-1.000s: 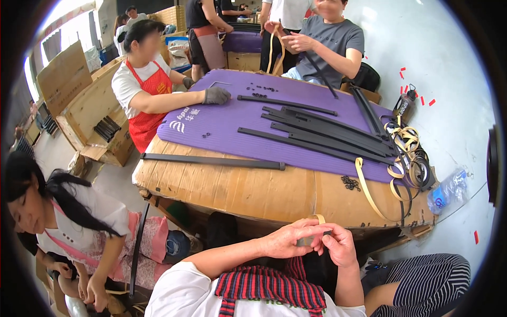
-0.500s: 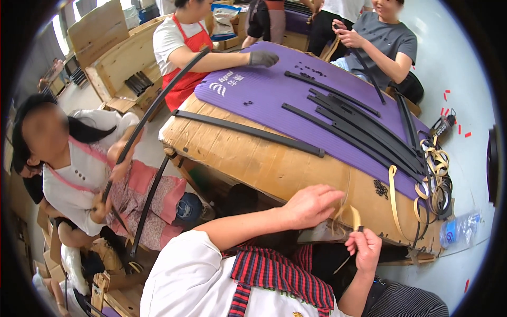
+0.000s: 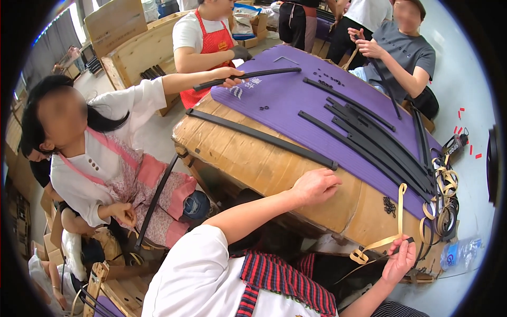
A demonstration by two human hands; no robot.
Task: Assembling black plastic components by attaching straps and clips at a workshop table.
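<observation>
My left hand (image 3: 318, 187) hovers over the near edge of the cardboard-covered table (image 3: 296, 182), fingers loosely bent, with nothing visible in them. Just beyond it is the right end of a long flat black bar (image 3: 259, 137), which lies along the cardboard. Lower right, my right hand (image 3: 400, 262) is closed on a tan strip (image 3: 380, 243). The strip loops beside the table edge, and a small black piece shows at my fingertips. Several small black rings (image 3: 390, 206) form a little pile on the cardboard near that hand.
Several black bars (image 3: 369, 132) lie on a purple mat (image 3: 274, 90). Coiled tan and black strips (image 3: 446, 185) hang at the right corner, beside a clear plastic bottle (image 3: 459, 253). A co-worker (image 3: 105, 142) on the left holds a black bar (image 3: 264, 75) over the mat; others work across the table.
My left hand has moved away from the tan strip toward the black bar's end. My right hand has shifted right with the strip. The left co-worker's bar has swung over the mat.
</observation>
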